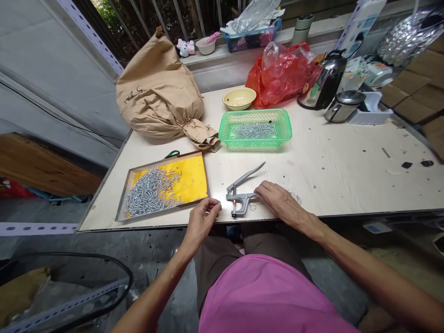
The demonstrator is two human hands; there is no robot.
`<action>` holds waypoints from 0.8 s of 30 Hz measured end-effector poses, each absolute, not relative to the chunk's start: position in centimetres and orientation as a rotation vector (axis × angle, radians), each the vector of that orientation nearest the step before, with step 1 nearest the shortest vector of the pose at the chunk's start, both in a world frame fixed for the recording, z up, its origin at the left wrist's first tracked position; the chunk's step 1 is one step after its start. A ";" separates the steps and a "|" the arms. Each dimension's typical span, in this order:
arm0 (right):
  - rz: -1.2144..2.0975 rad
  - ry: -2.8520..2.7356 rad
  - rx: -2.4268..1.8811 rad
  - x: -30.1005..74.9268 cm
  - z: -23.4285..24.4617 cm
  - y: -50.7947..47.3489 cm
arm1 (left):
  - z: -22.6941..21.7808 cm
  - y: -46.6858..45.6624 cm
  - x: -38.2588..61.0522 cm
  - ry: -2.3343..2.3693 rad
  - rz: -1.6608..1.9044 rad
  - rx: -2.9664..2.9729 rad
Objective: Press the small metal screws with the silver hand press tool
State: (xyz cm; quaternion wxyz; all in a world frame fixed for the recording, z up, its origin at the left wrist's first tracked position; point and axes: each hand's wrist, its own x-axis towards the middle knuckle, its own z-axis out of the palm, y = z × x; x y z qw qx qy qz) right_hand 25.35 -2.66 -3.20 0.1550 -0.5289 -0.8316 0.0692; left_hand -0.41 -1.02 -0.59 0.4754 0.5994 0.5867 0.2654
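My left hand [205, 213] is closed in a pinch at the table's front edge, with a tiny metal piece just showing at the fingertips. Right of it are grey hand-press pliers [243, 200] with a spring and a red ring, their upper handle raised. My right hand [277, 200] has its fingers round the end of the lower handle. Beside my left hand is a shallow tray [207, 178] lined with yellow, with many small silver metal parts [147, 194] heaped at its left side. Farther back, a green plastic basket [284, 134] holds more small metal parts [255, 131].
A brown paper sack [163, 88] slumps at the back left, near green-handled scissors [172, 154]. Behind the basket are a yellow bowl [239, 98] and a red plastic bag [277, 76]. A kettle [324, 81] and a metal pot [344, 107] stand at the back right.
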 end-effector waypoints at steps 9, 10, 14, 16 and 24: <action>-0.061 -2.258 -1.527 26.1 -2.8 -2.9 | -0.9 -1.2 0.3 1.384 0.701 1.287; -0.062 -2.224 -1.525 26.1 -2.7 -3.0 | -0.9 -1.1 0.6 1.373 0.706 1.282; -0.019 -2.152 -1.556 26.2 -3.0 -3.0 | -0.8 -0.7 1.2 1.372 0.768 1.257; 0.024 -2.133 -1.597 26.1 -3.6 -2.6 | -0.7 -0.6 1.3 1.381 0.793 1.196; 0.169 -2.081 -1.757 27.3 -6.0 -0.5 | -1.2 -2.0 -0.2 1.419 0.819 1.093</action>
